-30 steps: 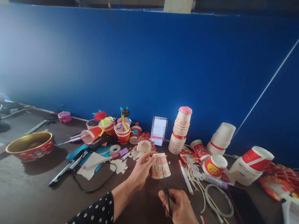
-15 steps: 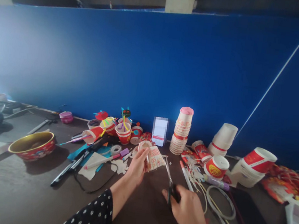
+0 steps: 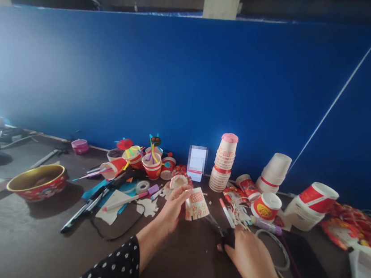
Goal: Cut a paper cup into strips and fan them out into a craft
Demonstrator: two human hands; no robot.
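My left hand (image 3: 173, 207) pinches a cut paper cup (image 3: 197, 202) between thumb and fingers; it is white with a red and orange print, and slits show along its lower edge. My right hand (image 3: 249, 256) is closed round the black handles of a pair of scissors (image 3: 228, 237). The blades point left, their tips close to the cup's lower right corner; whether they touch it I cannot tell. Behind the left hand lies a round white and red paper piece (image 3: 179, 182). White scraps (image 3: 147, 207) are on the table to the left.
A tall stack of paper cups (image 3: 222, 166) and a phone-like screen (image 3: 197, 161) stand at the back. Decorated cups (image 3: 151, 166), pens (image 3: 84, 210) and a gold-lined bowl (image 3: 38, 182) are left. More cups (image 3: 309, 204), a clear tube (image 3: 284, 255) and a dark flat object (image 3: 314, 272) lie right.
The scissors have swung from pointing up to pointing left, and my right hand has shifted right. The cup in my left hand has turned, showing its slit edge lower down.
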